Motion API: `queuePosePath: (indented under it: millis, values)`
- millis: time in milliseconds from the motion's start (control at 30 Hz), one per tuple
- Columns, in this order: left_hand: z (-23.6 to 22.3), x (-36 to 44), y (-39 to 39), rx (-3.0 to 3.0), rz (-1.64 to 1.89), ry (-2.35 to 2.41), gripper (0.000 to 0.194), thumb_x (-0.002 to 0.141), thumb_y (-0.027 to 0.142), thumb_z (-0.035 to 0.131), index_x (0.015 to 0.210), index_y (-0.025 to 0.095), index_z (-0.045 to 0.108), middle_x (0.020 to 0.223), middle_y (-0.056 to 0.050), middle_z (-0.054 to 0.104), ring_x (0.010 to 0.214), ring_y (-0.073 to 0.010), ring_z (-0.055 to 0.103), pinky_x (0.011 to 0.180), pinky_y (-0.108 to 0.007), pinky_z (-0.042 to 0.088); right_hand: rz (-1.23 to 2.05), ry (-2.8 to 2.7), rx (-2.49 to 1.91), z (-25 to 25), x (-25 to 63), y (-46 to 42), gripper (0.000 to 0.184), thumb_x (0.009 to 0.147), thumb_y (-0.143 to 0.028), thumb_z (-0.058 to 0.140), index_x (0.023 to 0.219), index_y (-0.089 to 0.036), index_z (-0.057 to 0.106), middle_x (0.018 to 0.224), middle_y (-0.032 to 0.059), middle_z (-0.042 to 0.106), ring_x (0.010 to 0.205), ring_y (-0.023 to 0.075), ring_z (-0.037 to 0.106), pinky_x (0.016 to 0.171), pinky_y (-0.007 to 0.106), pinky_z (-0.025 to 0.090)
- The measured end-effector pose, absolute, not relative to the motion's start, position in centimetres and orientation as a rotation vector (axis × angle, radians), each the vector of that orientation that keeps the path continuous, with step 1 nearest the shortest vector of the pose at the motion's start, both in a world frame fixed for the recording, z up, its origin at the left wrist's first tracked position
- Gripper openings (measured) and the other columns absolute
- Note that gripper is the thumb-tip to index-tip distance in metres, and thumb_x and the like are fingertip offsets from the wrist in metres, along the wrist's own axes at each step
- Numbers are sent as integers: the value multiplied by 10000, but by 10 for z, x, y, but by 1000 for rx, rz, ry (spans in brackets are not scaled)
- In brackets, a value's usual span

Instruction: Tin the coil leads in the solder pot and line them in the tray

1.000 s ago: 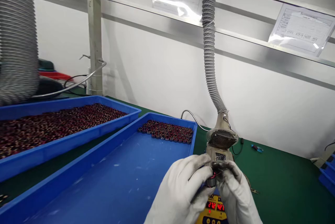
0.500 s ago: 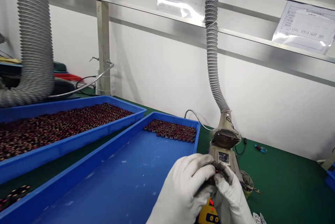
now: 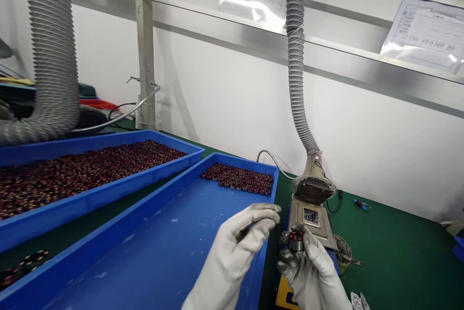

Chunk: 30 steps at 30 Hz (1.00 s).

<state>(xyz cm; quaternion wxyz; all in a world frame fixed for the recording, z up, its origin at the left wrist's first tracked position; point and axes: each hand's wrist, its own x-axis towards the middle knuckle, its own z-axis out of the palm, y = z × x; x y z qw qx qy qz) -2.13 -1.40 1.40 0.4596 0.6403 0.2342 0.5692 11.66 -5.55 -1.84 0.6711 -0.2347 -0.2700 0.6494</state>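
My right hand (image 3: 308,261), in a white glove with blackened fingertips, grips a small motor (image 3: 296,241), a dark metal cylinder with red windings at its top. Its fingers curl round both sides of the part. To the left, my gloved left hand (image 3: 235,247) hovers over the edge of a long blue tray (image 3: 145,252), thumb and fingertips drawn together, with nothing visible between them. Behind the right hand stands a solder pot (image 3: 311,217) with a small square opening, beneath a round fume hood (image 3: 313,189). A yellow controller (image 3: 286,293) is partly covered by the right hand.
Small dark-red round parts (image 3: 239,178) fill the tray's far end. Another blue tray (image 3: 195,151) at left holds a great many more. Right of the pot are a round container (image 3: 342,252) and blue-red cutters (image 3: 362,205). A grey hose (image 3: 296,58) hangs above.
My hands were together around the motor. The left has let go and moved left, while the right keeps the motor, now in plain sight.
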Motion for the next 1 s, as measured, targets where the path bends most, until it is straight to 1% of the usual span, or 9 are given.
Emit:
queuePosePath:
  millis: [100, 167, 267, 433, 533, 633, 733, 867, 1000]
  values:
    - [13, -22, -18, 1687, 1202, 648, 421, 613, 131, 601, 992, 311, 633, 1141, -5, 589, 1042, -206, 531, 896, -322, 429, 1492, -576, -496, -18, 115, -57, 231, 669, -316, 727, 856, -192, 676, 797, 32, 692, 687, 129, 634, 645, 252, 507]
    - [13, -19, -21, 1789, 1117, 677, 535, 564, 54, 597, 1016, 340, 621, 1149, 11, 582, 1079, -207, 504, 952, -344, 380, 1530, -552, -448, -17, 112, -58, 248, 652, -309, 741, 856, -182, 679, 804, 29, 689, 720, 118, 626, 655, 215, 494]
    - [13, -14, -21, 1798, 1083, 631, 387, 607, 100, 624, 930, 308, 665, 1052, -2, 629, 990, -196, 553, 901, -327, 416, 1569, -518, -398, -13, 106, -59, 213, 645, -266, 751, 817, -164, 679, 765, 17, 679, 688, 87, 611, 631, 175, 479]
    - [11, -7, -14, 1504, 1255, 456, 102, 661, 173, 601, 661, 200, 700, 801, -33, 689, 755, -174, 619, 693, -256, 488, 1510, -546, -521, -7, 100, -63, 206, 633, -256, 760, 800, -181, 665, 666, -5, 670, 596, 121, 632, 569, 236, 502]
    - [7, -7, -9, 1294, 1352, 452, 93, 641, 217, 605, 601, 173, 677, 681, -33, 689, 662, -171, 619, 625, -249, 498, 1510, -571, -555, -6, 101, -63, 215, 622, -260, 768, 786, -183, 653, 681, 4, 682, 599, 133, 639, 577, 258, 509]
    - [7, -14, -8, 1224, 1388, 470, 147, 666, 296, 610, 719, 181, 686, 765, -38, 704, 738, -177, 627, 701, -265, 500, 1513, -593, -544, -6, 103, -64, 203, 626, -279, 763, 768, -188, 649, 720, 21, 693, 618, 139, 643, 598, 267, 510]
    - [11, -16, -13, 1278, 1203, 492, 256, 614, 284, 675, 848, 179, 688, 862, -60, 701, 774, -195, 626, 690, -283, 502, 1489, -592, -556, -8, 104, -64, 208, 630, -275, 759, 788, -194, 652, 716, 21, 694, 616, 143, 641, 605, 280, 513]
    - [16, -9, -20, 1228, 1139, 489, 82, 618, 234, 670, 626, 156, 695, 784, -61, 705, 711, -179, 618, 647, -264, 489, 1457, -629, -587, -14, 106, -61, 279, 621, -288, 760, 858, -190, 651, 689, 28, 686, 650, 177, 647, 641, 338, 518]
    - [17, -15, -14, 1072, 1347, 391, 101, 613, 281, 687, 645, 186, 701, 733, -28, 708, 714, -167, 618, 698, -261, 490, 1434, -683, -588, -15, 111, -58, 212, 602, -287, 767, 758, -192, 659, 645, 21, 671, 675, 190, 647, 661, 361, 518]
